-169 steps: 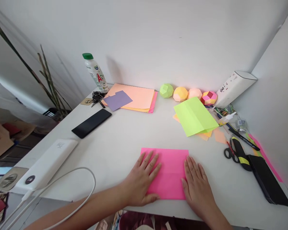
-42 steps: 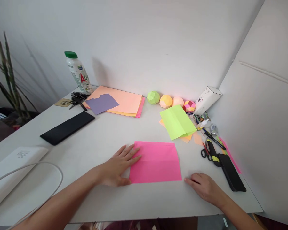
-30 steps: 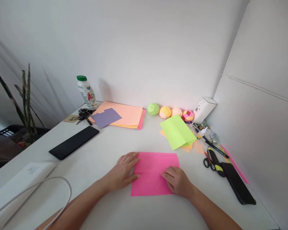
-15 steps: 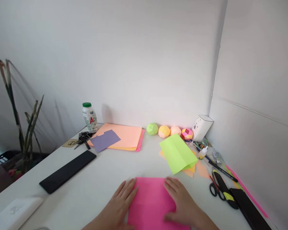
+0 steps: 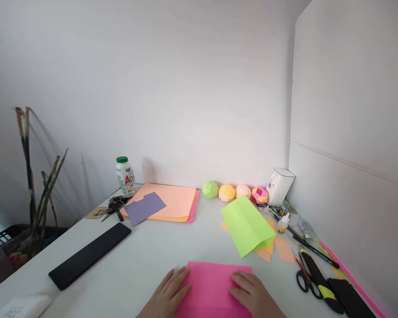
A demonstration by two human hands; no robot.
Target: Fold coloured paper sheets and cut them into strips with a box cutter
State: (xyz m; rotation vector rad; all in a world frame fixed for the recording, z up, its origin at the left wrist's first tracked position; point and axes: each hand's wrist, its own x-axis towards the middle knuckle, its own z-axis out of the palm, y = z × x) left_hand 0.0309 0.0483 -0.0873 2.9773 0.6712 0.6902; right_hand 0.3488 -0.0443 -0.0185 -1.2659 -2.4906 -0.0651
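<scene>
A bright pink sheet of paper (image 5: 212,287) lies flat on the white table at the bottom middle, its near part cut off by the frame. My left hand (image 5: 169,293) rests along its left edge, fingers stretched out and fingertips on the paper. On the right side of the sheet lies my right hand (image 5: 252,293), fingers spread and pressing lightly on the surface. Beyond the right hand is a creased lime green sheet (image 5: 248,225) on top of orange paper pieces (image 5: 267,249).
Scissors (image 5: 305,280), a black-and-yellow cutter (image 5: 321,282), a pen (image 5: 315,251) and a glue bottle (image 5: 283,224) lie at right. Paper polyhedra (image 5: 227,193) line the wall. Peach sheets (image 5: 175,201), a purple piece (image 5: 146,208), a bottle (image 5: 125,176) and a black bar (image 5: 91,255) are left.
The view has tilted up, so the table things sit lower in the picture. My right hand has shifted on the pink sheet, its fingers now pointing more to the left.
</scene>
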